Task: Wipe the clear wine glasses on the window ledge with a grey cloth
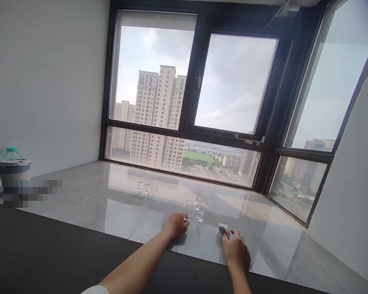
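My left hand [175,224] is closed around the stem of a clear stemmed glass [190,204], its foot near the sill's front edge. Just right of that glass, two more stemmed glasses [200,219] stand upright, one behind the other. My right hand [237,248] grips a crumpled whitish cloth [223,229] over the stone sill, apart from the glasses. Farther back and to the left, a pair of small stemmed glasses [146,188] stands upright. The fingertips of both hands are partly hidden.
The glossy grey stone windowsill [79,192] drops off at its front edge. At the far left are a lidded cup [15,171] and a bottle with a green cap [11,150]. Dark-framed windows [184,133] close off the back and right.
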Motion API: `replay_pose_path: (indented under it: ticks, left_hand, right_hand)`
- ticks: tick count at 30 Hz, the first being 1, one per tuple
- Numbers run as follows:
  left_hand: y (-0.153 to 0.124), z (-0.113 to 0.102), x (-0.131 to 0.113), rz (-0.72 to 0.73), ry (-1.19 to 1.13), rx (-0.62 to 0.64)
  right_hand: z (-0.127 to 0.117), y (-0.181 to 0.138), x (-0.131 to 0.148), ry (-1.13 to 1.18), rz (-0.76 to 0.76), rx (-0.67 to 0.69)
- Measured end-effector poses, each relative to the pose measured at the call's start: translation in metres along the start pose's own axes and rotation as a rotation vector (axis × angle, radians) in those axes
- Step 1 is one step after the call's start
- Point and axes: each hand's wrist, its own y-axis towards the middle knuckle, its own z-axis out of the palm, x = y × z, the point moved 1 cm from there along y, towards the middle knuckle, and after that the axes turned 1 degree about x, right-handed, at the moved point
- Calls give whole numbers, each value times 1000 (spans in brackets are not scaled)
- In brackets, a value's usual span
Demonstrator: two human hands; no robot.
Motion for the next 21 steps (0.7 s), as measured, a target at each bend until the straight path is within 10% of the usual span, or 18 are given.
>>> replay_pose_path:
  ticks: [21]
  left_hand:
    - [-1, 2, 2, 40, 10, -27]
  right_hand:
    - [2, 1, -3, -20, -14, 11]
